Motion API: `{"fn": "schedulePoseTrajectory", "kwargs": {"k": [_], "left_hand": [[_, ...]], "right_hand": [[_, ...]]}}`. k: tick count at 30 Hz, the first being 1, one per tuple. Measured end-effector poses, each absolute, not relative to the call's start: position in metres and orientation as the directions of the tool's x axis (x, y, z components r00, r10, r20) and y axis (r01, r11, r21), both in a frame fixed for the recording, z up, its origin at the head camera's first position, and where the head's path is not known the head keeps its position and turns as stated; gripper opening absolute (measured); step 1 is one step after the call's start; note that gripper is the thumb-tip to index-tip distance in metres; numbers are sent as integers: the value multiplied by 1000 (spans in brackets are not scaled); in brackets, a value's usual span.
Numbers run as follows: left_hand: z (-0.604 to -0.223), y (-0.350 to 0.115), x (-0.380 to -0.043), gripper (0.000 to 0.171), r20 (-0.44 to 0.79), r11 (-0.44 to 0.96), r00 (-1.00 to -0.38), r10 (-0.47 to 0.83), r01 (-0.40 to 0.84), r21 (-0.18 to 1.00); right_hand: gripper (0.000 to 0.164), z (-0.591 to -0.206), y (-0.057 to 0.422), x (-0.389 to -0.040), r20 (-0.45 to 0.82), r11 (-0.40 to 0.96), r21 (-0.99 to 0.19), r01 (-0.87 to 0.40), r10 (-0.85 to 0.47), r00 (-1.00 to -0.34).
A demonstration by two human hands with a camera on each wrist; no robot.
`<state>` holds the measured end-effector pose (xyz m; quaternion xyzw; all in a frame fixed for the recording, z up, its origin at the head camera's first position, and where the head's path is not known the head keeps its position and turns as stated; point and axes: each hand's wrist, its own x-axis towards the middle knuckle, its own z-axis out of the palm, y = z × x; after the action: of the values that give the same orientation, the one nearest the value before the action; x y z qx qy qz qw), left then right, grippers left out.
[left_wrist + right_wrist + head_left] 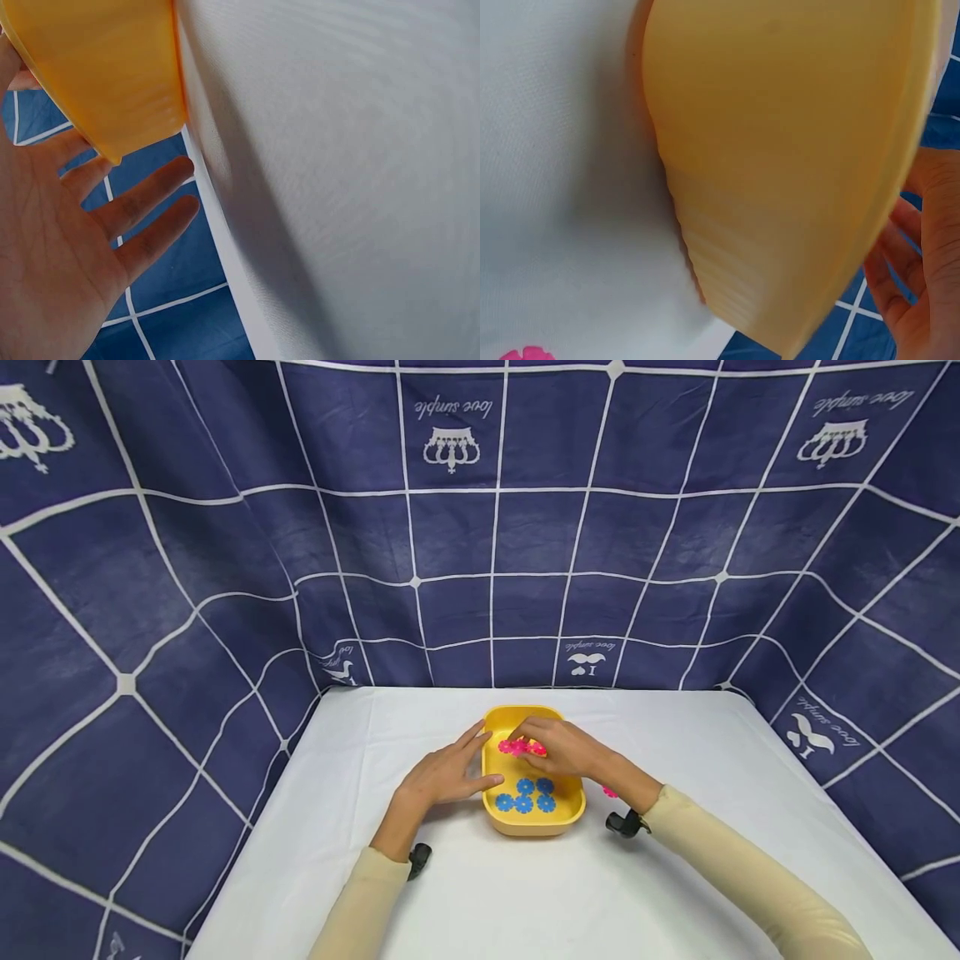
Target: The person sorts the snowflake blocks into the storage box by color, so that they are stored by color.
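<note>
A yellow plastic tray (534, 828) stands on the white table. Several blue flower-shaped pieces (524, 803) lie grouped at its near end. Pink flower-shaped pieces (537, 749) sit in a row farther back, partly covered by my right hand (558, 747). That hand reaches over the right rim, its thumb and fingertips pinching a pink flower-shaped piece (519, 748). My left hand (442, 774) is at the left rim, fingers spread and fairly straight, thumb over the edge. In the left wrist view, the lower fingers of the left hand (52, 247) extend past the tray wall (112, 67).
Another pink flower-shaped piece (610, 792) lies on the table right of the tray, partly hidden by the right forearm. A dark blue curtain with white lines (457, 535) hangs behind and beside the white table (480, 893). Black wrist cameras (624, 824) sit under both wrists.
</note>
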<state>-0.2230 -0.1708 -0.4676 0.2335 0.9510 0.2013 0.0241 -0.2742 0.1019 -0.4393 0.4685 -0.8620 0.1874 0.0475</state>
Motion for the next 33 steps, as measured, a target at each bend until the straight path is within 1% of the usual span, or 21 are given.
{"fn": "schedulePoseTrajectory", "kwargs": {"k": [3, 8, 11, 14, 20, 27, 33], "left_hand": [[-468, -172, -223, 96, 49, 808, -890, 453, 433, 400], [-469, -172, -223, 96, 44, 805, -889, 456, 433, 405], [-469, -172, -224, 96, 43, 810, -890, 453, 431, 397], [-468, -172, -225, 96, 41, 816, -892, 451, 430, 386], [-467, -172, -224, 97, 32, 817, -888, 458, 435, 379], [-467, -171, -225, 95, 36, 819, -890, 455, 434, 375], [-467, -172, -223, 95, 26, 818, -891, 454, 428, 383]], "right_hand": [[33, -444, 98, -277, 242, 491, -269, -829, -798, -552], [35, -454, 95, -280, 165, 521, -283, -805, -800, -576], [35, -458, 92, -283, 131, 527, -294, -797, -804, -580], [35, -461, 89, -286, 108, 519, -286, -806, -818, -565], [34, -466, 83, -290, 69, 494, -227, -839, -851, -520], [30, -471, 78, -292, 75, 477, -208, -854, -863, -500], [26, -476, 75, -295, 87, 476, -191, -858, -863, -498]]}}
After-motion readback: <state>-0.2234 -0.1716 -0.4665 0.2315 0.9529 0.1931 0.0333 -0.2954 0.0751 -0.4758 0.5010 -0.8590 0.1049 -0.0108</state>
